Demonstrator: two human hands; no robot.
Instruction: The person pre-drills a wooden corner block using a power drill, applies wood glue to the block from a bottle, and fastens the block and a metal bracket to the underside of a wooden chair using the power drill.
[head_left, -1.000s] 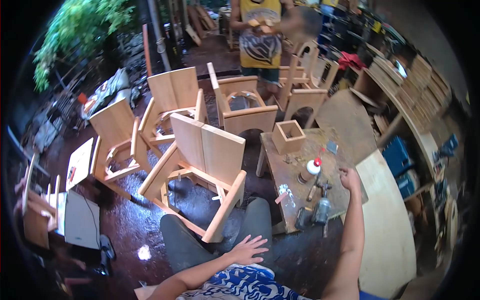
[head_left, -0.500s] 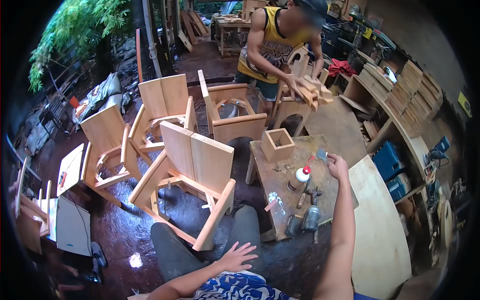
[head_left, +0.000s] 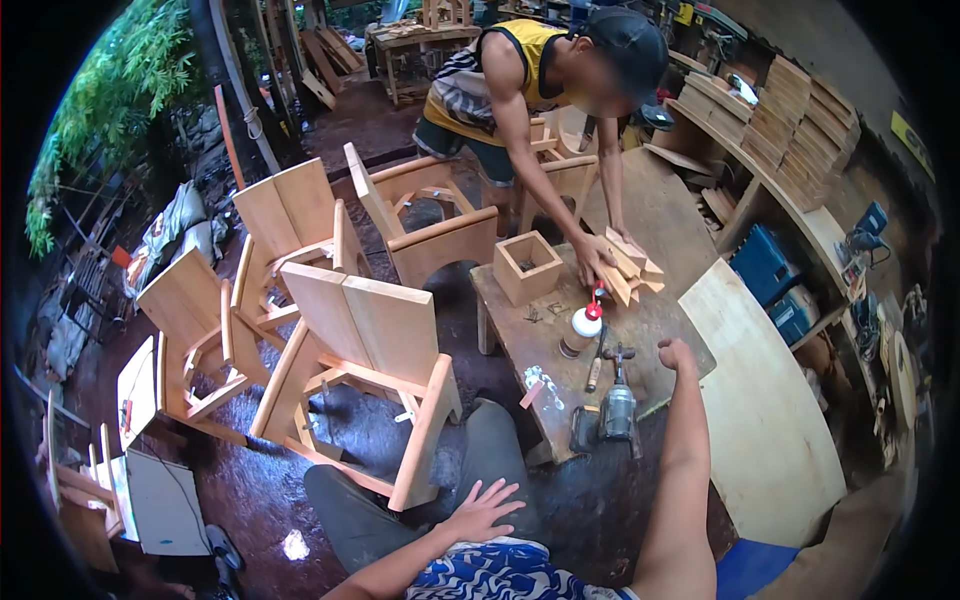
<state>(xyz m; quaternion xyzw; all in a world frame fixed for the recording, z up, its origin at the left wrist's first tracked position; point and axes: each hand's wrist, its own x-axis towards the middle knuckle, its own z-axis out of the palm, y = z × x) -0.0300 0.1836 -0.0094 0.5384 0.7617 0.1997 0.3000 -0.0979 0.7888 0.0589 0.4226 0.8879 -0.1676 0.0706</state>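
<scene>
Worktable [head_left: 645,335] with a scuffed brown top lies under and around the wearer's right hand [head_left: 678,355], which hovers at or just over its near right edge. The fingers curl inward; whether they close on anything cannot be told. The wearer's left hand [head_left: 484,512] rests on the thigh, fingers spread, holding nothing. Left of the right hand stands an upright bottle [head_left: 580,332], white above, brownish toward the base, with a red cap; its contents cannot be made out. Between the two, nearer the wearer, a power drill [head_left: 619,405] lies beside a wooden-handled tool [head_left: 595,370]. Beyond the bottle, farther left of the right hand, sits an open-topped wooden box [head_left: 520,287]; its inside is dark, with small contents too unclear to name. Small loose bits [head_left: 545,312] lie in front of it. Directly beyond the right hand, a co-worker leans in, both hands [head_left: 593,262] on a bundle of wood pieces [head_left: 628,270]. Ahead of the left hand stands a wooden chair [head_left: 365,340]. Well right of the right hand, blue cases [head_left: 765,262] sit under a shelf.
</scene>
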